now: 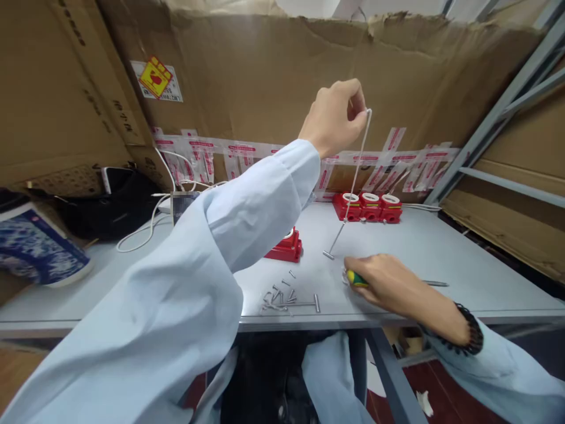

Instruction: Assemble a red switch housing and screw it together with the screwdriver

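My left hand [338, 115], raised over the far middle, has thumb and finger pressed together on a thin white cord [359, 160], which slants down to a hard, dull metal T-rod [328, 255]; I cannot tell whether its crossbar touches the tabletop. Near right, my right hand [392, 282] is wrapped around a screwdriver [358, 280], its rounded handle yellow and green, its slim metal shaft jutting out to the right. To the left, by the near edge, silvery screws [292, 294] lie loosely heaped with a second T-rod [316, 303]. A glossy red box [285, 253] shows partly behind my sleeve [265, 206]; three red boxes [369, 209] with white rings sit far right. The table [485, 265] is smooth, pale grey, backed by creased brown cardboard [265, 76].
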Action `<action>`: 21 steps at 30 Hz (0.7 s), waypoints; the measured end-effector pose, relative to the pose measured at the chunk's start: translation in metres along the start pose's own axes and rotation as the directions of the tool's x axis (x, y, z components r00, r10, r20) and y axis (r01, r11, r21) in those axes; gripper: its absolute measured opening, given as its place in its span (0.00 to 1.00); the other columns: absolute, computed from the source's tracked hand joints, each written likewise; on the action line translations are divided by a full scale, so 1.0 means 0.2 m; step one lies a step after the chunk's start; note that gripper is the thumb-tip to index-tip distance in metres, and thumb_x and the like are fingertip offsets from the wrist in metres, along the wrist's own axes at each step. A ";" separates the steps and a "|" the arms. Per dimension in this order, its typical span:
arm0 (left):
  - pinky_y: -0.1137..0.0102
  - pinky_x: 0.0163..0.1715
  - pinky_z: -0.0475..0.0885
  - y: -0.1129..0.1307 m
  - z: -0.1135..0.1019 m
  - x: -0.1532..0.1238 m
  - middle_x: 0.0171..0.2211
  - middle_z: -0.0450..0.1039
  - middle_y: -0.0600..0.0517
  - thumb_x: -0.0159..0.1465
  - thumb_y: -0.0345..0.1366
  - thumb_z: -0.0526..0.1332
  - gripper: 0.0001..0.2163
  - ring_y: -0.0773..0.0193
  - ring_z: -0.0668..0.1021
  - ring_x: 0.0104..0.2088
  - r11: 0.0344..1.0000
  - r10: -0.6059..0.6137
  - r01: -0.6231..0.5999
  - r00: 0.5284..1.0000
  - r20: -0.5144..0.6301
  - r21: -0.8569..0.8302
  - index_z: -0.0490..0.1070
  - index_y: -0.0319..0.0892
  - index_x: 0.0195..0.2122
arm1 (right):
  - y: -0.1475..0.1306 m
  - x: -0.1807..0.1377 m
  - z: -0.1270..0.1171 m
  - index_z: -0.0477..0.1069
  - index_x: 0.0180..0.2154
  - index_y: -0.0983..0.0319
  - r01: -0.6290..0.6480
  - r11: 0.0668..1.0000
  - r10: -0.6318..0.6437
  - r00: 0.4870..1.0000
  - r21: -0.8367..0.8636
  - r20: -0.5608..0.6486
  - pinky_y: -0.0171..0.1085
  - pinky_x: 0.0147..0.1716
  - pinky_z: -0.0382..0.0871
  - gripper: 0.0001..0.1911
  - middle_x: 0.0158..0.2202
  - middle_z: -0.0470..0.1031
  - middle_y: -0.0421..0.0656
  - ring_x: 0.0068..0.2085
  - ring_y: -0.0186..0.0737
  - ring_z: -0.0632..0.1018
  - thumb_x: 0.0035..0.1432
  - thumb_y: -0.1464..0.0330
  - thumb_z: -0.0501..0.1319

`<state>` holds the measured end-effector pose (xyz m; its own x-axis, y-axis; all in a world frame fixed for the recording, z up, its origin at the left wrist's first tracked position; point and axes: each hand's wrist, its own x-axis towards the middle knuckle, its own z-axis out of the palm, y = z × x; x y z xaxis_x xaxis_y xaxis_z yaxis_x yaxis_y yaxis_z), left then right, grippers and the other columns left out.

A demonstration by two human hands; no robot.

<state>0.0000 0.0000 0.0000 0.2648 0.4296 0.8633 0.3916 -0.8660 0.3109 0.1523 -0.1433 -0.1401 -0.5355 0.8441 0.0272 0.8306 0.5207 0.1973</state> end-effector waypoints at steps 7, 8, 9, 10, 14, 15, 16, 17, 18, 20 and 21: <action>0.66 0.31 0.64 -0.01 0.04 -0.04 0.25 0.72 0.55 0.53 0.28 0.65 0.11 0.63 0.71 0.30 0.996 -0.064 0.066 0.997 0.039 -0.055 0.64 0.47 0.21 | -0.07 0.06 0.12 0.72 0.34 0.62 0.042 0.997 -0.049 0.993 0.067 0.105 0.36 0.26 0.51 0.06 0.29 0.77 0.46 0.30 0.41 0.76 0.58 0.70 0.56; 0.66 0.31 0.64 -0.01 0.05 -0.05 0.25 0.71 0.54 0.54 0.28 0.64 0.10 0.63 0.72 0.29 0.995 -0.059 0.062 0.997 0.047 -0.079 0.65 0.46 0.21 | -0.07 0.06 0.13 0.72 0.34 0.62 0.038 0.995 -0.047 0.993 0.090 0.106 0.36 0.26 0.52 0.07 0.29 0.77 0.46 0.30 0.41 0.76 0.59 0.69 0.56; 0.66 0.31 0.64 -0.02 0.06 -0.07 0.25 0.71 0.54 0.54 0.28 0.64 0.09 0.63 0.73 0.29 0.993 -0.053 0.059 0.997 0.060 -0.102 0.66 0.45 0.22 | -0.06 0.06 0.13 0.72 0.35 0.62 0.030 0.993 -0.042 0.994 0.114 0.101 0.36 0.26 0.53 0.07 0.29 0.77 0.46 0.30 0.41 0.76 0.59 0.68 0.56; 0.67 0.32 0.65 -0.02 0.07 -0.08 0.25 0.72 0.54 0.54 0.28 0.64 0.08 0.63 0.73 0.29 0.991 -0.048 0.057 0.996 0.079 -0.122 0.66 0.44 0.22 | -0.06 0.07 0.12 0.72 0.35 0.62 0.022 0.989 -0.035 0.995 0.145 0.094 0.35 0.26 0.54 0.07 0.28 0.77 0.46 0.29 0.41 0.76 0.58 0.68 0.56; 0.68 0.31 0.66 -0.05 0.05 -0.20 0.25 0.72 0.53 0.53 0.27 0.64 0.05 0.65 0.74 0.27 0.990 -0.037 0.060 0.983 0.181 -0.124 0.69 0.41 0.23 | 0.01 0.03 0.03 0.73 0.37 0.61 0.013 0.938 0.031 0.992 0.346 -0.122 0.34 0.29 0.62 0.08 0.29 0.78 0.43 0.29 0.38 0.77 0.57 0.70 0.56; 0.68 0.31 0.66 -0.06 0.03 -0.24 0.24 0.73 0.53 0.53 0.27 0.64 0.05 0.65 0.73 0.26 0.992 -0.034 0.060 0.977 0.209 -0.115 0.69 0.41 0.23 | 0.03 0.02 -0.01 0.73 0.37 0.61 0.029 0.916 0.086 0.961 0.400 -0.264 0.34 0.30 0.64 0.07 0.30 0.78 0.42 0.28 0.36 0.77 0.57 0.69 0.57; 0.69 0.30 0.66 -0.06 0.01 -0.28 0.24 0.72 0.53 0.53 0.27 0.63 0.05 0.66 0.73 0.25 0.993 -0.033 0.060 0.970 0.242 -0.105 0.69 0.41 0.23 | 0.05 0.00 -0.05 0.73 0.37 0.61 0.027 0.899 0.173 0.895 0.438 -0.411 0.34 0.29 0.65 0.07 0.29 0.78 0.41 0.26 0.35 0.76 0.57 0.68 0.58; 0.69 0.29 0.66 -0.07 -0.02 -0.33 0.23 0.72 0.53 0.54 0.28 0.62 0.04 0.67 0.72 0.25 0.993 -0.038 0.068 0.959 0.280 -0.098 0.70 0.41 0.23 | 0.08 -0.01 -0.08 0.73 0.36 0.60 0.026 0.885 0.263 0.796 0.465 -0.545 0.34 0.27 0.65 0.07 0.28 0.77 0.41 0.24 0.34 0.74 0.56 0.67 0.59; 0.70 0.28 0.66 -0.08 -0.04 -0.38 0.23 0.72 0.53 0.54 0.29 0.62 0.04 0.67 0.71 0.24 0.992 -0.053 0.086 0.946 0.319 -0.091 0.70 0.41 0.24 | 0.10 -0.01 -0.12 0.73 0.35 0.61 0.022 0.872 0.345 0.681 0.489 -0.646 0.34 0.25 0.65 0.06 0.27 0.77 0.40 0.23 0.34 0.73 0.54 0.67 0.60; 0.70 0.28 0.66 -0.09 -0.11 -0.48 0.23 0.72 0.53 0.55 0.31 0.62 0.03 0.67 0.72 0.24 0.986 -0.095 0.140 0.917 0.387 -0.088 0.70 0.41 0.25 | 0.15 -0.01 -0.18 0.74 0.30 0.62 0.079 0.815 0.478 0.468 0.574 -0.743 0.34 0.21 0.63 0.06 0.20 0.72 0.39 0.21 0.34 0.71 0.53 0.67 0.59; 0.71 0.27 0.66 -0.09 -0.13 -0.52 0.24 0.73 0.53 0.55 0.32 0.62 0.03 0.67 0.73 0.26 0.978 -0.119 0.180 0.902 0.414 -0.111 0.70 0.41 0.25 | 0.17 0.01 -0.21 0.73 0.26 0.62 0.137 0.790 0.518 0.371 0.598 -0.770 0.34 0.19 0.61 0.07 0.18 0.70 0.38 0.19 0.33 0.69 0.52 0.68 0.58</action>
<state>-0.0589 -0.0356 -0.0858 0.5572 0.5966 0.5775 0.3330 -0.7977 0.5028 0.1726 -0.1299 -0.0928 0.1142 0.4846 0.8672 0.6737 0.6038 -0.4261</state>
